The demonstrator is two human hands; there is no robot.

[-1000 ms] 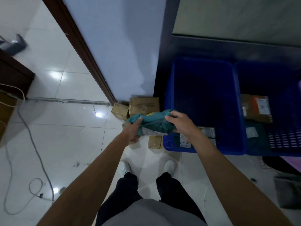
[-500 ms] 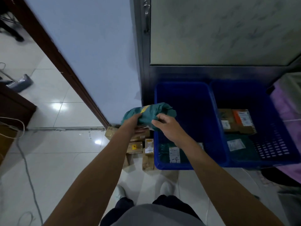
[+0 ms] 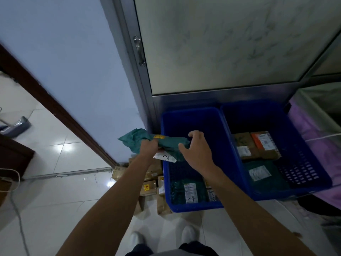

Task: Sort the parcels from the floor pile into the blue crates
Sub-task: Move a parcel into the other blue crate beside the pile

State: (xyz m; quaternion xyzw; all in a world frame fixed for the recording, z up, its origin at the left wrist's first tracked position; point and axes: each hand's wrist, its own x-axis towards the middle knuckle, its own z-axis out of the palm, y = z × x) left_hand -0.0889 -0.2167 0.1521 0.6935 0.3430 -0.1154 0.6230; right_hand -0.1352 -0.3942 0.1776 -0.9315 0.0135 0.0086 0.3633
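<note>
Now holding a teal soft mailer in mid-air, over the left rim of the left blue crate. Left hand clamped on its middle, just above a white label bearing a handwritten 2; right hand with fingers parted, resting on the right end but not fully closed round it. Looks light and limp (crumpled plastic, sagging at the free left tail), probably slippery, so best gripped across the bunched middle rather than by a loose corner. Not fragile by appearance, though contents hidden. Floor pile of brown boxes just beside the crate below. Right blue crate already holding several parcels. Release into a crate not yet done.
</note>
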